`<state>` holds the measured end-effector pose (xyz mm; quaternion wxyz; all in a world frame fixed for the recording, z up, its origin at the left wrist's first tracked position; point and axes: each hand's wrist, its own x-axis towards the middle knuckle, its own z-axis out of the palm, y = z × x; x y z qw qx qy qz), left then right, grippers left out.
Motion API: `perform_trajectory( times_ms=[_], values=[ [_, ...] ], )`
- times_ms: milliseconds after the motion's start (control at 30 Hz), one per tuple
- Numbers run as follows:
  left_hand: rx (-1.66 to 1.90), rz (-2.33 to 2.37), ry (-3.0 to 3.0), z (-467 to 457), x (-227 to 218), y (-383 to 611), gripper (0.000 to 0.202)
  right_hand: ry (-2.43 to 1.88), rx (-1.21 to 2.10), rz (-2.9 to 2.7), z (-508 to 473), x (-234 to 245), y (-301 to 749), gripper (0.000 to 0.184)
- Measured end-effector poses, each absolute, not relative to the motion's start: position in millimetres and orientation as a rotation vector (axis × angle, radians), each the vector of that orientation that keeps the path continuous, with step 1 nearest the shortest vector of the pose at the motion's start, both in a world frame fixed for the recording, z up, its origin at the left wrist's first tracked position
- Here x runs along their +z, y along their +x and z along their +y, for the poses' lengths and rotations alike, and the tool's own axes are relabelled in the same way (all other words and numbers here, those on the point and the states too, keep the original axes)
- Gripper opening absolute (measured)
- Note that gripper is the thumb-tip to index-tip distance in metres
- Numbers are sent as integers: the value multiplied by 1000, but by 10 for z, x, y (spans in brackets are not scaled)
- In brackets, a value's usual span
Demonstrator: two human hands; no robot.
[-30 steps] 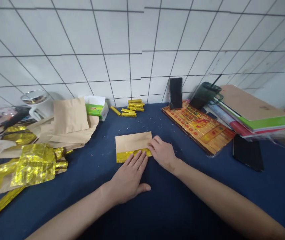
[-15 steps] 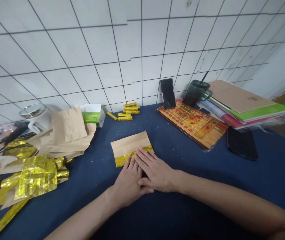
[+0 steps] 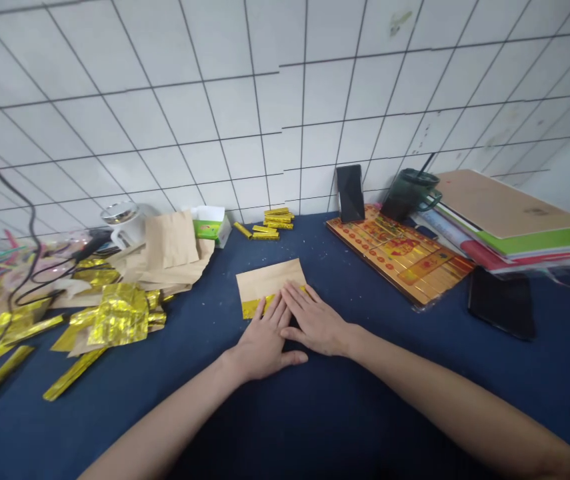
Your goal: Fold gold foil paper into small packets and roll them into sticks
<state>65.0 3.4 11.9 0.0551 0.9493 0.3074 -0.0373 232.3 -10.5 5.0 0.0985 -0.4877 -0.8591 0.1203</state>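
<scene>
A brown sheet of paper (image 3: 269,277) lies on the blue table, with a gold foil strip (image 3: 250,309) showing along its near edge. My left hand (image 3: 263,343) rests flat over that strip, fingers stretched out. My right hand (image 3: 315,320) also lies flat, its fingertips on the paper's near right part and its thumb touching the left hand. Both hands cover much of the near edge, so the paper beneath them is hidden. Behind the sheet sits a small stack of gold foil strips (image 3: 278,220).
To the left lie crumpled gold foil (image 3: 121,315), brown papers (image 3: 171,243), a white mug (image 3: 127,230) and a black cable (image 3: 32,220). On the right are an orange decorated packet (image 3: 405,257), an upright phone (image 3: 350,193), a green mug (image 3: 409,193), stacked folders (image 3: 515,207) and a black flat device (image 3: 501,302).
The view has swung left, so most things appear farther right. Both hands, still flat, have slid a little farther over the paper, covering more of the gold strip.
</scene>
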Motion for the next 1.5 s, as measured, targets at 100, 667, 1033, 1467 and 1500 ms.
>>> perform_trajectory(
  times_ms=[100,667,1033,1467,1500],
  values=[
    [-83,1067,2841,25,96,670,93,-1455,317,-2553,-102,46,2316,80],
    [-42,1272,2824,52,50,505,92,-1737,217,-2532,-34,-63,2611,77],
    [-94,1247,2867,58,49,510,86,-1388,137,-2607,-275,156,2150,75],
    [-6,1309,2809,21,74,544,88,-1544,248,-2557,-69,14,2386,73],
    [16,1319,2824,-1,80,555,87,-1547,236,-2558,-66,14,2387,73]
  ],
)
